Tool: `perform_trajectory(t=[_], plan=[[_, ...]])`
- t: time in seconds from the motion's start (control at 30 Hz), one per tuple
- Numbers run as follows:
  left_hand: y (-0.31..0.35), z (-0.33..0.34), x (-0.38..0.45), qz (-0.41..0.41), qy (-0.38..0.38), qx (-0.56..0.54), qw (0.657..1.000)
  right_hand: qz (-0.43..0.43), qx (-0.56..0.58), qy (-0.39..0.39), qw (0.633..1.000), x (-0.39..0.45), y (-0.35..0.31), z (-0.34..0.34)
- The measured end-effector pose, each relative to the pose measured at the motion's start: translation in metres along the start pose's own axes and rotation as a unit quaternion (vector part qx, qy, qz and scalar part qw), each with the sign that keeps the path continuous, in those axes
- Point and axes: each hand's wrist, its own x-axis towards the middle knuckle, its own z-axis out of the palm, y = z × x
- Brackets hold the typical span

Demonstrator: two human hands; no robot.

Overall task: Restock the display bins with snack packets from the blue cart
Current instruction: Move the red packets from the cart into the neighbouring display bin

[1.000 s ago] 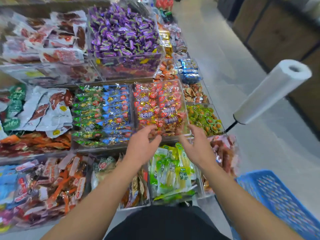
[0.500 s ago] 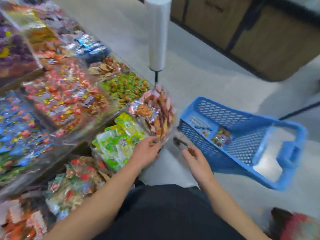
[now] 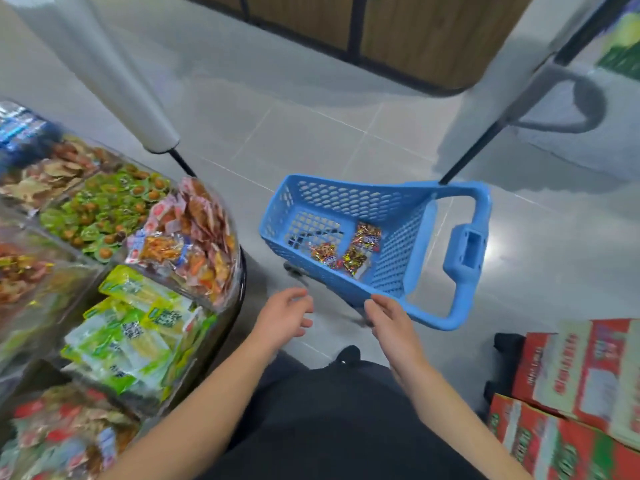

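Note:
The blue cart (image 3: 464, 252) stands on the grey floor ahead of me, slightly right. A few red and gold snack packets (image 3: 349, 252) lie on its perforated bottom. My left hand (image 3: 282, 317) hovers over the floor between the display and the cart, fingers loosely curled, holding nothing. My right hand (image 3: 389, 317) is at the cart's near rim with relaxed fingers and holds nothing; whether it touches the rim I cannot tell. The display bins (image 3: 104, 271) full of packets fill the left side.
A white roll of plastic bags (image 3: 100, 74) on a black rod rises over the display's corner. Red and green cardboard boxes (image 3: 571, 400) are stacked at the lower right. A wooden counter front (image 3: 398, 32) runs along the back.
My view has swung right, from the bins to the cart. Both hands left the bins and moved to the cart's near side. The cart is now closer and centred.

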Motion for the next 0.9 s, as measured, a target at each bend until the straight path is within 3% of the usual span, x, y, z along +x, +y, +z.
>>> perform_trajectory(t=[0.33,0.57,0.9], plan=[[0.063,0.017,0.093,-0.036,-0.054,0.049,0.997,0.090,0.052,0.052,0.993,0.078,-0.023,-0.012],[0.112,0.015,0.213,-0.049,-0.130,0.187,0.972,0.158,0.034,0.113,0.980,0.166,-0.037,0.012],[0.058,0.041,0.377,-0.034,-0.133,0.377,0.916,0.264,-0.024,0.082,0.961,0.314,0.032,0.041]])
